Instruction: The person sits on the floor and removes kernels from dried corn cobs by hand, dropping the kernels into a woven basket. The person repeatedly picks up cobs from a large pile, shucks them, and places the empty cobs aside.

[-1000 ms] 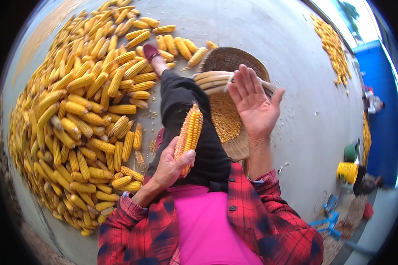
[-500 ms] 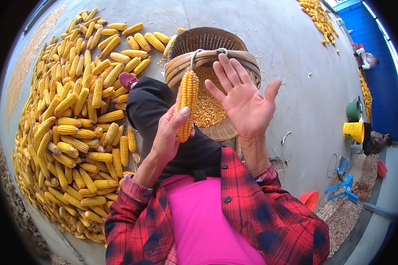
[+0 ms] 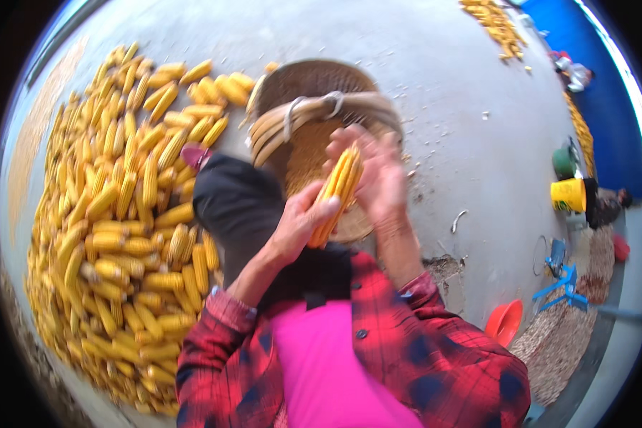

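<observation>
My left hand [image 3: 296, 225] is closed round a yellow corn cob [image 3: 339, 192], held at a slant over my lap. My right hand [image 3: 381, 178] is just behind and to the right of the cob, blurred, its fingers loosely bent and apart; I cannot tell whether it touches it. Beyond both hands stands a woven basket [image 3: 299, 75] with a band of bent cane [image 3: 360, 103] across it and loose kernels [image 3: 303, 160] inside.
A large heap of cobs [image 3: 121, 242] lies at the left, more [image 3: 499, 25] at the far right. To the right are a yellow bucket [image 3: 568, 195], green bucket [image 3: 563, 162], red basin [image 3: 503, 321] and blue metal stand [image 3: 560, 289]. Blurred people [image 3: 606, 207] are by the blue wall.
The cob has moved rightward and now tilts toward my right hand, whose raised, spread fingers have dropped and curled slightly behind it. The view has also shifted.
</observation>
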Tool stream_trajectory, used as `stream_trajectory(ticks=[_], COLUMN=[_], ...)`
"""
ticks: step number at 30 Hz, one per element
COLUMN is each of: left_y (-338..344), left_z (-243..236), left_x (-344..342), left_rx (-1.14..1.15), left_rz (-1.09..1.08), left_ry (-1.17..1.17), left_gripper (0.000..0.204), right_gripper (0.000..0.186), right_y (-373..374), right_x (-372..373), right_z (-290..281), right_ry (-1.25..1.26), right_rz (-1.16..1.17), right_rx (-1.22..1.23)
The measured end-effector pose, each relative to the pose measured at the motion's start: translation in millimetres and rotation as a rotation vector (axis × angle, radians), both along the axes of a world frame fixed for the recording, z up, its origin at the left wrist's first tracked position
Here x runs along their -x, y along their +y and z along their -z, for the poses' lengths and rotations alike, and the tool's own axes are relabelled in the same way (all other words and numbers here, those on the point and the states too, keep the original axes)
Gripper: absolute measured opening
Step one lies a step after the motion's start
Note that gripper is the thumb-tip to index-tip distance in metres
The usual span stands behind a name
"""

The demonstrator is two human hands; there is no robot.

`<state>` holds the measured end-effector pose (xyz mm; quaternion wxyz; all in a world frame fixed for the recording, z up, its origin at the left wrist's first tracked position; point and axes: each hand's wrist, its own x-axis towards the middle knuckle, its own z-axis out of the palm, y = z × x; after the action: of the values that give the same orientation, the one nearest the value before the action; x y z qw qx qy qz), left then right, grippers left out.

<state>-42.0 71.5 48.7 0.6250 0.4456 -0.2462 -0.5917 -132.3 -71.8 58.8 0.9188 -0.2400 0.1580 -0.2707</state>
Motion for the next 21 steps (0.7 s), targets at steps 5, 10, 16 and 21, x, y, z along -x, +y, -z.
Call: stream_trajectory(ticks=[5, 10, 16, 21], left_y=[-29, -34, -36, -24], left_z=[2, 15, 34, 11], left_x=[17, 25, 21, 15], left_rx=[-0.214, -0.249, -0.099, -0.255], left_rz=[-0.085, -0.213, -0.365, -0.013], left_ry=[-0.648, -0.96, -0.87, -0.139], left_gripper=[0.046, 0.032, 0.025, 0.014], right_gripper=[0.015, 0.027, 0.04, 0.045], right_y=[-3, 4, 10, -1], right_x=[-7, -21, -39, -33], right_z=[-14, -10, 7, 9], right_ry=[0.325, 0.434, 0.448, 0.366], right_rz=[0.159, 0.272, 0.306, 0.266], right_rx=[0.122, 0.282, 0.363, 0.567])
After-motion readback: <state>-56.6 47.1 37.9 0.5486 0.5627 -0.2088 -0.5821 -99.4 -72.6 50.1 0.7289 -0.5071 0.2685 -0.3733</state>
